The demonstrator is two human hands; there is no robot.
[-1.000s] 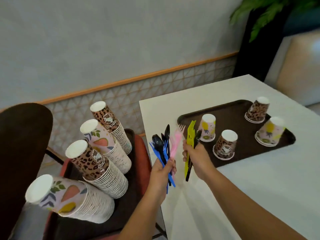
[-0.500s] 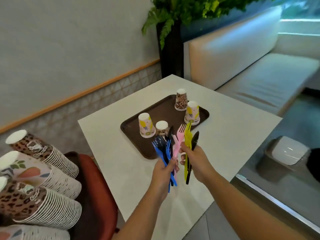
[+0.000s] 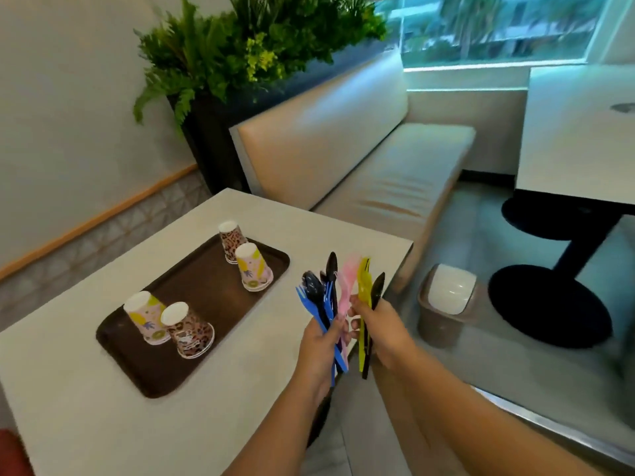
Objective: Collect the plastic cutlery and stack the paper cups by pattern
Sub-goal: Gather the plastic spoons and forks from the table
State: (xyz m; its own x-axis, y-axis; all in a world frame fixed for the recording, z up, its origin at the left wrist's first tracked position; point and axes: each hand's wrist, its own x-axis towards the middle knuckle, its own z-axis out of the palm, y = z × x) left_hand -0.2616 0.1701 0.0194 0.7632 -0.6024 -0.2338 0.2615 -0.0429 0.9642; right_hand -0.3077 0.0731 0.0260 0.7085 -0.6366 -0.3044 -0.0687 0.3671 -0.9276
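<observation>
My left hand [image 3: 320, 345] grips a bundle of blue, black and pink plastic cutlery [image 3: 324, 297] upright over the table's right edge. Beside it, my right hand [image 3: 381, 329] grips yellow and black cutlery [image 3: 368, 286]. On the brown tray [image 3: 206, 297] stand upside-down paper cups: a leopard cup [image 3: 231, 240] and a pineapple cup [image 3: 252, 267] at the far end, another pineapple cup [image 3: 146, 316] and a leopard cup [image 3: 188, 329] at the near end.
The tray lies on a white table [image 3: 103, 417]. A small bin with a white lid [image 3: 446, 304] stands on the floor to the right. A beige bench [image 3: 360, 159], a planter [image 3: 220, 56] and a second table with a black base [image 3: 549, 304] lie beyond.
The view has swung right: the cup stacks on the red chair have left the frame, and the bench and bin came in. Both hands keep their cutlery and moved to the table's right edge.
</observation>
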